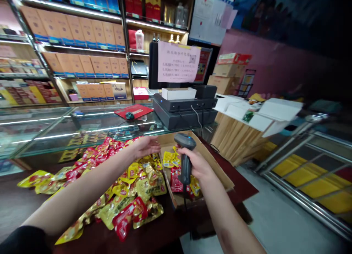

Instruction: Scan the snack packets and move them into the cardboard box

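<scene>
My right hand (196, 160) grips a dark grey handheld barcode scanner (186, 166) by its handle, with a blue light on its top and a cable trailing down. Beneath the scanner lies an open cardboard box (213, 166), which holds yellow and red snack packets (176, 178). My left hand (147, 145) hovers at the box's left edge with its fingers stretched out and nothing visible in them. Under my left forearm spreads a heap of shiny snack packets (151, 180) in red, yellow and gold. Part of the heap is hidden by that arm.
Behind the heap runs a glass display counter (90, 118) with a red mat (134, 111) and a mouse (129, 115). A monitor (153, 66) stands over a black cash drawer (184, 116). A wooden counter (233, 136) and a metal railing (302, 195) are at right.
</scene>
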`<state>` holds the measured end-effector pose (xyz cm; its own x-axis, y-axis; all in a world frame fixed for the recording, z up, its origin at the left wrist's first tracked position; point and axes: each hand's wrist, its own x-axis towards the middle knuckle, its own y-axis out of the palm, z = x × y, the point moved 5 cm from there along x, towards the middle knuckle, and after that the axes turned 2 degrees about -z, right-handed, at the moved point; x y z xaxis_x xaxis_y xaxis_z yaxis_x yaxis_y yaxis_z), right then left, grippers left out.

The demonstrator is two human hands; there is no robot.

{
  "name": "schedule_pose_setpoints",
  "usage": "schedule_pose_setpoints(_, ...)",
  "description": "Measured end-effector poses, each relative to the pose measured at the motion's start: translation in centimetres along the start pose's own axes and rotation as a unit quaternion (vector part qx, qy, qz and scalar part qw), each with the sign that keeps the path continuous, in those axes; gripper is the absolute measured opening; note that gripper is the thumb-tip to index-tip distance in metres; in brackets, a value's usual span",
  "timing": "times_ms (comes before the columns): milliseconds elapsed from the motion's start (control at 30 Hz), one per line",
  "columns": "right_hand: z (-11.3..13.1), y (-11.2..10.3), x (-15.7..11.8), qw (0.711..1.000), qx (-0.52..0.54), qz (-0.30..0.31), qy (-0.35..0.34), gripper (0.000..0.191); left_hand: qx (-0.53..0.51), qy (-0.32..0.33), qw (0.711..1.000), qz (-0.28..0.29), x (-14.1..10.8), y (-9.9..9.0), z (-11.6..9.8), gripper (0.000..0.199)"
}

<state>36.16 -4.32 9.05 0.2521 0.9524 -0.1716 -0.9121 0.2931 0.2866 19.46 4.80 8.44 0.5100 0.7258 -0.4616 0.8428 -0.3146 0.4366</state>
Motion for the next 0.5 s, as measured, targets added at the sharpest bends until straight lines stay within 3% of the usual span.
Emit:
schedule_pose_setpoints(267, -4.0, 9.7, -2.2, 0.994, -0.01, 0.103, 0.036, 0.029, -0.034, 0.046, 0.997, -0.054, -9.5, -8.5, -0.1, 0.019)
schedule_pose_setpoints(500, -9.1, 16.6, -6.5, 0.974, -0.026, 0.2, 0.099, 0.029, -0.09, 0.092, 0.986, -0.109, -17.4, -16.5, 3.4, 0.027)
